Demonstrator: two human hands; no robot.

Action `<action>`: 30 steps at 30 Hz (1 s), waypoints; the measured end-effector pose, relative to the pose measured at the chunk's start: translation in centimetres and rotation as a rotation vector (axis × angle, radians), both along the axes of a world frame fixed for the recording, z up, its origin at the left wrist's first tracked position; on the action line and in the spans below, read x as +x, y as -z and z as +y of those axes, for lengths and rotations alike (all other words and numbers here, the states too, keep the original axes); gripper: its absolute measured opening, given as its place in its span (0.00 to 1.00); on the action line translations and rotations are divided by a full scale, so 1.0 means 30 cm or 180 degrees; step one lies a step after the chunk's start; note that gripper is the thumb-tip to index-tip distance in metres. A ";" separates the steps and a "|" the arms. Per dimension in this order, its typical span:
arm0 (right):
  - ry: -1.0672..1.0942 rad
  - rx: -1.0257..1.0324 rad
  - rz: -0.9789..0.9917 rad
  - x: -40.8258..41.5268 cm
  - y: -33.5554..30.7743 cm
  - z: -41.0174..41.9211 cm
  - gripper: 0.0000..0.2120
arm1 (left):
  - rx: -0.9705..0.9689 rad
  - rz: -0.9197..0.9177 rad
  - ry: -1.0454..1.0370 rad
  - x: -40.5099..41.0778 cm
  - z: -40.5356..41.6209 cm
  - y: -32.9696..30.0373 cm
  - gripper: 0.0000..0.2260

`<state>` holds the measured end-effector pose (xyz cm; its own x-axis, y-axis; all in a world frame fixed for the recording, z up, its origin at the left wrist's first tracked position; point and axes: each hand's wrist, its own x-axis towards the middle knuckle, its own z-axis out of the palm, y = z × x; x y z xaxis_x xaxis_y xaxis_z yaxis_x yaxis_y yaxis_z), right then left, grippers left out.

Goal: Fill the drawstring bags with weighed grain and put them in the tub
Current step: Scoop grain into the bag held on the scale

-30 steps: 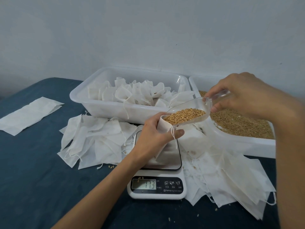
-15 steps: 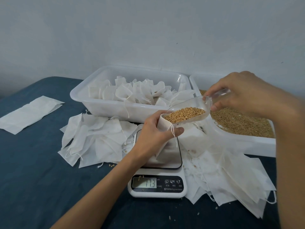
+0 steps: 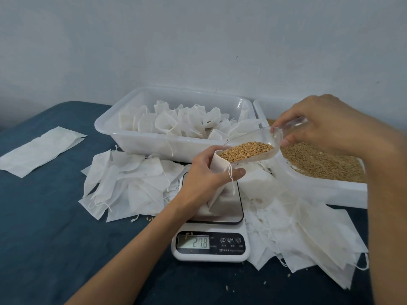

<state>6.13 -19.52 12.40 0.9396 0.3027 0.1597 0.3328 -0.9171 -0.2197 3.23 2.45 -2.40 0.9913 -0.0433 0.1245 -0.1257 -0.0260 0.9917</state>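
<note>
My left hand (image 3: 207, 175) grips a white drawstring bag (image 3: 217, 186) standing on the platform of a white kitchen scale (image 3: 211, 243) that reads 27.8. My right hand (image 3: 319, 122) pinches the handle of a clear plastic scoop (image 3: 253, 148) full of golden grain, its lip resting over the bag's open mouth. Behind, a white tub (image 3: 141, 137) holds several filled bags. To the right a second white tub (image 3: 319, 190) holds loose grain (image 3: 319, 161).
Empty flat bags lie in a pile (image 3: 123, 181) left of the scale and another pile (image 3: 304, 236) to its right. A folded white sheet (image 3: 39, 148) rests at far left on the blue tabletop (image 3: 44, 238). Stray grains dot the cloth near the scale.
The scale reading has risen from 17.3 to 27.8. The scoop and both hands have stayed at the bag's mouth.
</note>
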 end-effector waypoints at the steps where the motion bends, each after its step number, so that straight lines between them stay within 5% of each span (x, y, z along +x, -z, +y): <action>1: -0.0008 -0.0009 -0.0001 0.000 0.000 0.000 0.17 | -0.0002 -0.0002 0.0008 0.000 0.000 0.000 0.26; 30: 0.0132 -0.0042 -0.0065 0.020 0.005 -0.004 0.18 | -0.0115 -0.0006 0.0066 -0.005 0.001 -0.005 0.25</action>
